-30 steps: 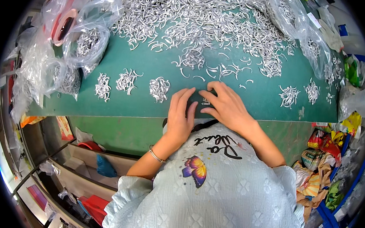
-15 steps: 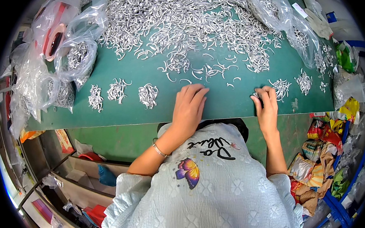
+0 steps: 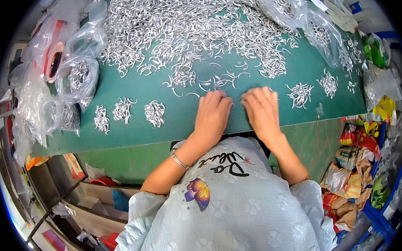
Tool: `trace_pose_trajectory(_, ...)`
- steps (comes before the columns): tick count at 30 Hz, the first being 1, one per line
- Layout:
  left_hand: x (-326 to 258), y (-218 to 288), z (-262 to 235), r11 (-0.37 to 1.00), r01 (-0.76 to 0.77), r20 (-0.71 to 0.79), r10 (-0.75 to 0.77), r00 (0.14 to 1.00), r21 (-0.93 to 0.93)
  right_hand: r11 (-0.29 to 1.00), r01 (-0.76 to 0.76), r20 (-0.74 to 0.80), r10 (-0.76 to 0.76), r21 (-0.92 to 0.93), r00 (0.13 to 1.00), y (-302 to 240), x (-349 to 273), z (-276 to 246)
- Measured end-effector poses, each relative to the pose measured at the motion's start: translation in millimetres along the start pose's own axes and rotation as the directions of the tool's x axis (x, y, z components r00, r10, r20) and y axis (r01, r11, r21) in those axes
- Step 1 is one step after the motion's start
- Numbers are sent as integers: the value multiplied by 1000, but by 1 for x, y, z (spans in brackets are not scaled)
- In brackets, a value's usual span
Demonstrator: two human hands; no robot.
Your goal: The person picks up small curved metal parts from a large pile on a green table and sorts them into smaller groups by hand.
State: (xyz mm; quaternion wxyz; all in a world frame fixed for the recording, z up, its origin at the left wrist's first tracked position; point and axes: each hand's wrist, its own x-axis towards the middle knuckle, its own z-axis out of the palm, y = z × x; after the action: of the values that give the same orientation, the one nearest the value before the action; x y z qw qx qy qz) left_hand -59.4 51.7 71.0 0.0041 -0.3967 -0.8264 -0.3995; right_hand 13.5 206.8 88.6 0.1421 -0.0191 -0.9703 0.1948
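My left hand [image 3: 214,115] rests at the near part of the green table, fingers curled down and pressed together; what they hold, if anything, is hidden. Just to its right, my right hand [image 3: 263,113] is also closed, with silvery bits showing at its fingertips that look like the small curved metal pieces. Beyond both hands lie loose curved metal pieces [image 3: 219,82]. To the right of my right hand sits a small heap of such pieces [image 3: 299,94], and another heap [image 3: 328,84] lies farther right. Three more small heaps, the nearest being this one [image 3: 154,113], lie left of my left hand.
A large mass of curved metal pieces [image 3: 179,24] covers the far side of the green table [image 3: 173,134]. Clear plastic bags [image 3: 78,73] of pieces stand at the left, and another bag [image 3: 321,38] lies at the far right. Packages [image 3: 343,178] fill a rack on the right.
My right hand has moved left, away from the heap on the right, and is now close beside my left hand. My left hand stays nearly in place. The view has shifted slightly.
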Motion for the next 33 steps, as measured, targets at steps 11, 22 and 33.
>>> trace_pose_trajectory(11,0,11,8,996,-44,158,56,986,-76,963,-262,-79,267,69,961,12,-20,-10)
trace_pose_trajectory(22,-14,6,-17,999,-6,65,3,998,33,953,-88,18,87,289,996,0,-24,-10)
trace_pose_trajectory(33,-36,-9,-31,998,59,29,-58,998,-36,999,-45,12,45,-19,999,-27,45,24)
